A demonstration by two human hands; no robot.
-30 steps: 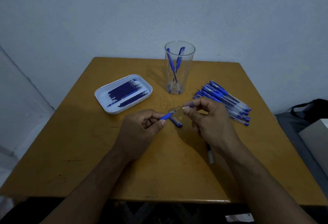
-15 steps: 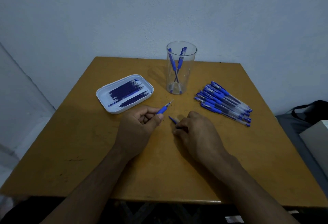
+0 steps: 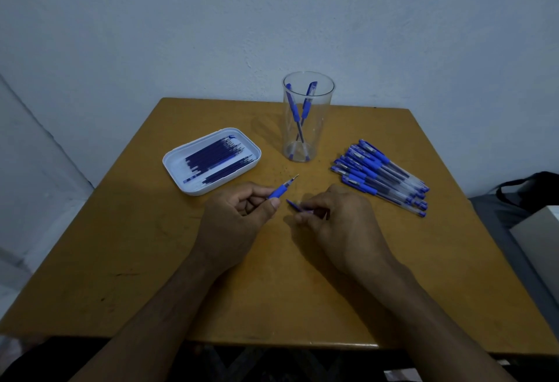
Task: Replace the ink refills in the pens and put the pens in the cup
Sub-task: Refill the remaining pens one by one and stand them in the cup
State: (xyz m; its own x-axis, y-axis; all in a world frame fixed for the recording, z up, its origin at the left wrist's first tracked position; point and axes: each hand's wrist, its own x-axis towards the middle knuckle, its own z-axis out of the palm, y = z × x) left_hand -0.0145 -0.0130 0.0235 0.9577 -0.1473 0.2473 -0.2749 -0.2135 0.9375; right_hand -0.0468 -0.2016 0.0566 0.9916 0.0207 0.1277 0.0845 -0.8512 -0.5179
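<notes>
My left hand (image 3: 239,215) grips a blue pen (image 3: 279,191) by its rubber grip, metal tip pointing up and right toward the cup. My right hand (image 3: 335,221) lies on the table just right of it and pinches a small blue pen part (image 3: 295,205) that looks like a cap. A clear plastic cup (image 3: 308,117) stands at the back middle with two blue pens inside. A white tray (image 3: 211,161) of dark blue ink refills sits at the left. Several blue capped pens (image 3: 381,176) lie piled at the right.
The brown table (image 3: 151,276) stands against a pale wall. A dark bag (image 3: 532,185) and a grey box (image 3: 541,236) sit beyond the table's right edge.
My right hand dropped from the pen tip in front of my left hand down to the table and took hold of the small blue part lying there. The left hand lowered slightly.
</notes>
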